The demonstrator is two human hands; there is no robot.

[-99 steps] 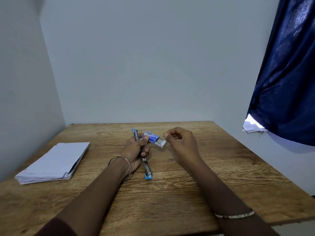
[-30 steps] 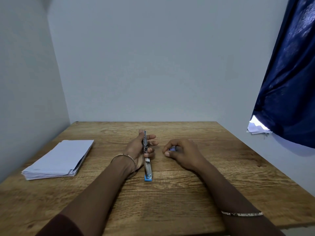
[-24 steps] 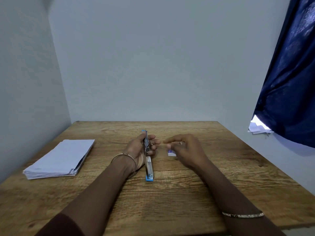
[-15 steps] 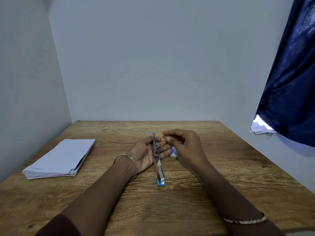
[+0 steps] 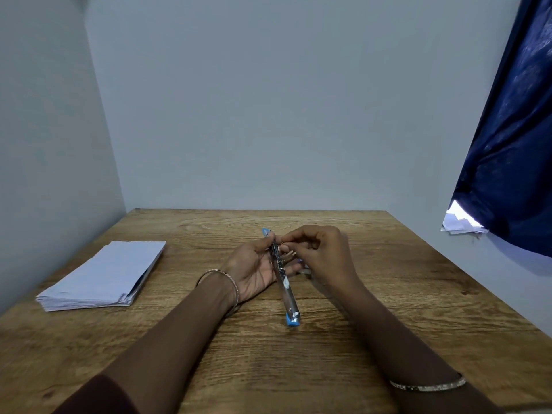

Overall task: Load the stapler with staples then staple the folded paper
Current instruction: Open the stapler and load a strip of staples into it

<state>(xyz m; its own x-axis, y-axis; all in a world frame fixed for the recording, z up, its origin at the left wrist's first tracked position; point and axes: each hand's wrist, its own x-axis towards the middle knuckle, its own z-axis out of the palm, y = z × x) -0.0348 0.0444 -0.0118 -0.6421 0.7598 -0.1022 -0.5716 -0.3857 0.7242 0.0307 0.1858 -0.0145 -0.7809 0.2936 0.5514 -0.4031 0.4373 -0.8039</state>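
Cradling the unfolded stapler (image 5: 282,279) mid-bench (image 5: 388,294) in the palm-up left hand (image 5: 254,270), fingers curled round it, blue end toward 6 o'clock, right hand (image 5: 325,255) arched at 2 o'clock, fingertips drawn together, any hold too small to tell, folded paper (image 5: 101,276) at 9 o'clock.

Silver stapler (image 5: 282,282), blue ends, white paper stack (image 5: 104,273), wood-grain table (image 5: 418,294), seemingly mottled navy curtain (image 5: 513,144)

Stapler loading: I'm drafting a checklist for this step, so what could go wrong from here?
The right hand pinches what looks like a thin staple strip; it could slip or snap before seating. The stapler is held only at its far half by the left hand, so it might twist during loading.
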